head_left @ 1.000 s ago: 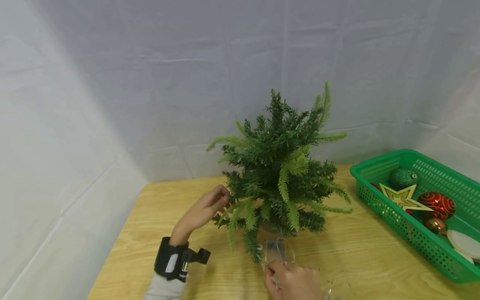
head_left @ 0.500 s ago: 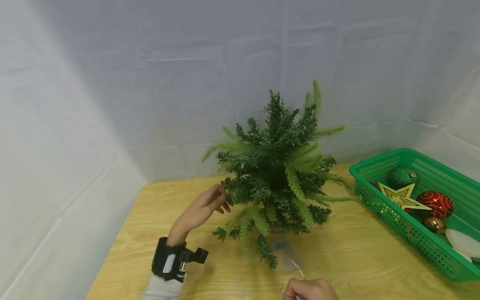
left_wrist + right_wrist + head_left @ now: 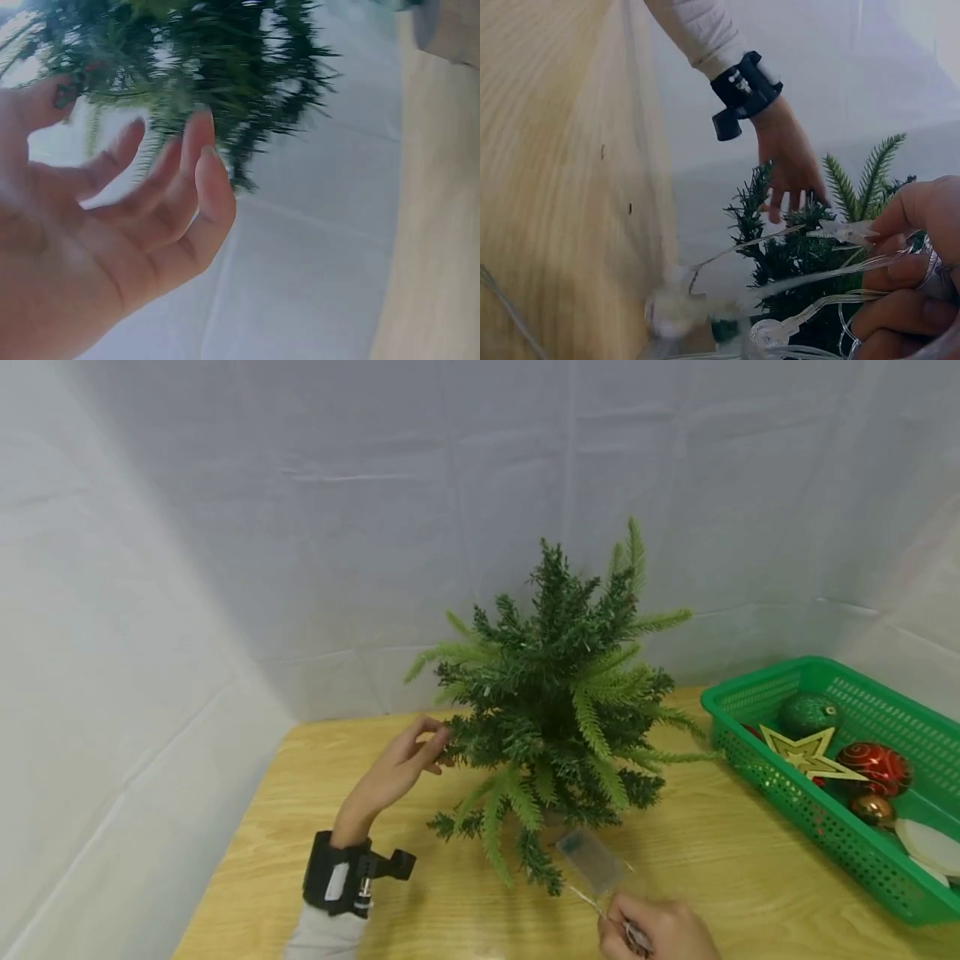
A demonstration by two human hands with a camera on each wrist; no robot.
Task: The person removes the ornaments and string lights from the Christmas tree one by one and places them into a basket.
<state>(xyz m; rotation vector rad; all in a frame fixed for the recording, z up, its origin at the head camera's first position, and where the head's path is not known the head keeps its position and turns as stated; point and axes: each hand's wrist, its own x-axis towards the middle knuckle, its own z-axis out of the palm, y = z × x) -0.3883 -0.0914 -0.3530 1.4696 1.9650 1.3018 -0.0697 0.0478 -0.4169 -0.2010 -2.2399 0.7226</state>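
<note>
A small artificial Christmas tree (image 3: 547,693) stands on the wooden table, dark green with some lighter sprigs. My left hand (image 3: 397,772) is at its left side; in the left wrist view its fingers (image 3: 214,199) are gently bent at the branch tips, thumb apart from them. Near the front of the table my right hand (image 3: 660,931) grips a gathered bundle of clear string lights (image 3: 784,330), with loops and bulbs trailing from the fingers. A clear, flat box (image 3: 592,860) lies in front of the tree, beside the wire leading to that hand.
On the right, a green perforated basket (image 3: 787,814) holds a gold star (image 3: 806,753), a green ball (image 3: 808,714), a red patterned ball (image 3: 873,768), a copper ball (image 3: 872,810) and white discs (image 3: 930,846). Pale sheeting (image 3: 360,568) hangs behind the table.
My right hand has drawn back from the clear box toward the front right, still gripping the lights. The box has shifted right and turned. Some branches swung; my left hand moved slightly left.
</note>
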